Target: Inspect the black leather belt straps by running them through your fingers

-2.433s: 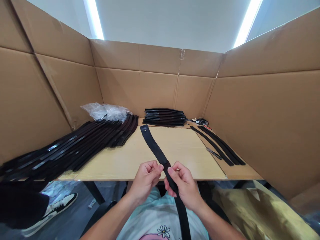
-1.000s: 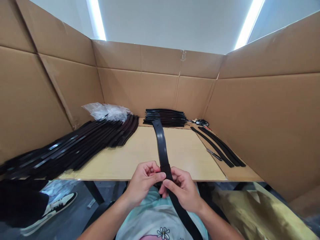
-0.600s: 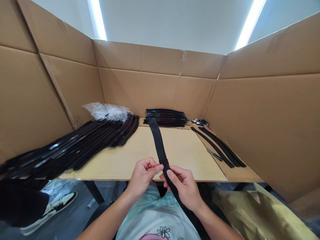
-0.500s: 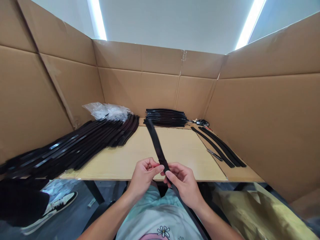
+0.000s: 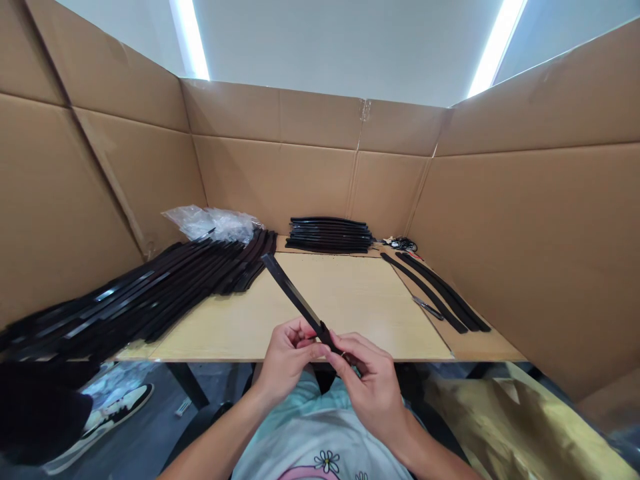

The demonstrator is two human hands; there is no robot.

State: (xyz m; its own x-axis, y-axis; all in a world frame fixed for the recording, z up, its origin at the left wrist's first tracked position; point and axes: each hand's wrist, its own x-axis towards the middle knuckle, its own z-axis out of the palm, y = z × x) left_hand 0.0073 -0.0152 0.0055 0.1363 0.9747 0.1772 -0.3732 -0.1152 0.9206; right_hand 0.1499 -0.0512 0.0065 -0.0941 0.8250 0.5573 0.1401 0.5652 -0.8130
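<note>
A long black strap (image 5: 293, 295) is held edge-on above the near edge of the wooden table (image 5: 350, 300), its free end pointing up and left toward the big pile. My left hand (image 5: 286, 360) pinches it from the left with curled fingers. From the right, my right hand (image 5: 373, 387) grips the same strap just behind that pinch, thumb on top. The strap's lower part is hidden behind my right hand.
A large heap of black straps (image 5: 145, 293) covers the table's left side, with a clear plastic bag (image 5: 210, 223) behind it. A neat stack of straps (image 5: 330, 235) lies at the back, two loose straps (image 5: 435, 290) and a small metal tool (image 5: 427, 307) at right. Cardboard walls (image 5: 525, 220) enclose the table.
The strap has twisted from flat to edge-on and its free end has swung left and lower. Both hands keep their grip and have shifted slightly toward me.
</note>
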